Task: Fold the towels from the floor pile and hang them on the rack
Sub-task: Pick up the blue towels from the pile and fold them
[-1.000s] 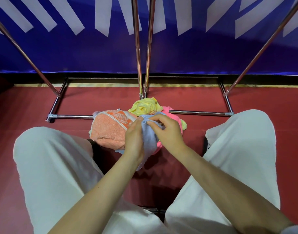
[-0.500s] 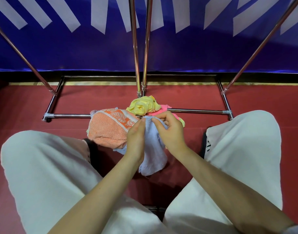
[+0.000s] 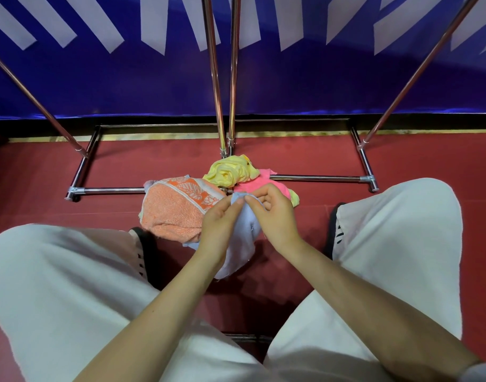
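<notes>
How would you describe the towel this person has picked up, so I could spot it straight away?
Start at the metal rack standing on the red floor, then drop to the small heap of cloths at the foot of its middle poles. Nearest the person, the light blue towel hangs between the left hand and right hand, pinched at its top edge. It is the only pale blue one, beside the orange towel, yellow towel and pink towel.

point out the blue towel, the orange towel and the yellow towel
blue towel (image 3: pixel 246 238), head view, on the hanging cloth between the hands
orange towel (image 3: pixel 173 210), head view, on its plain terry face
yellow towel (image 3: pixel 228 172), head view, on the crumpled middle
</notes>
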The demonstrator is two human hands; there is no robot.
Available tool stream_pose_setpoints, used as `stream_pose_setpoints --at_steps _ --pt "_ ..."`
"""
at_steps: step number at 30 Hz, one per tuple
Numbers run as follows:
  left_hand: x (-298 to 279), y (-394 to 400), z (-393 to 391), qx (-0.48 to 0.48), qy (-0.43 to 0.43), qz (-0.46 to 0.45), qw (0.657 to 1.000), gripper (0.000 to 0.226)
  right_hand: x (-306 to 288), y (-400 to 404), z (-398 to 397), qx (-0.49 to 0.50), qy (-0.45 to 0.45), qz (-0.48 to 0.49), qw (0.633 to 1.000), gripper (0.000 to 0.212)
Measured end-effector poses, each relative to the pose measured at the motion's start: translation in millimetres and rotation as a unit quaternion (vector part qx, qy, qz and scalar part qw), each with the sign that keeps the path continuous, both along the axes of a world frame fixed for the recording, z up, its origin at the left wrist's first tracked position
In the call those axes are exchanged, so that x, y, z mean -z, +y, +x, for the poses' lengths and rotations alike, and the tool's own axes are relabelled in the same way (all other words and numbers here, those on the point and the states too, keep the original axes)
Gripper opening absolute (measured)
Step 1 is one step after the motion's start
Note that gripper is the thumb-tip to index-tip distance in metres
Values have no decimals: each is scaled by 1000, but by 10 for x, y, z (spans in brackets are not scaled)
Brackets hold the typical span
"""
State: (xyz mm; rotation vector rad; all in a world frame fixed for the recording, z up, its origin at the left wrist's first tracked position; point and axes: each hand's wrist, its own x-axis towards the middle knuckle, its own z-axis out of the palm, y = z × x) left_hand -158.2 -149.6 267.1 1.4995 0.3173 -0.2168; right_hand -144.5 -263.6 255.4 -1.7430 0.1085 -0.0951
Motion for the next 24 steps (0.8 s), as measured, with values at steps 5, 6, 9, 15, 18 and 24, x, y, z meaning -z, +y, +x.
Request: stream_pose_setpoints --at_steps 5,6,9,15,18,24 --pt "-8 120 27 -51 9 16 999 26 2 -42 12 -98 39 -11 994 25" --pt "4 149 44 -55 10 10 998 27 10 -60 12 -115 39 -24 992 27" --pt "-26 215 61 -66 5 -11 998 34 25 -98 2 -145 44 -61 987 23" --pt "-51 329 113 -74 -29 -34 996 56 96 -95 19 -143 37 -142 979 18" --pt "-56 335 116 -75 -27 -37 996 43 153 -102 21 -126 -30 -232 964 15" --pt "-22 339 159 -90 -30 -16 995 28 198 -194 53 -105 -89 -306 942 11"
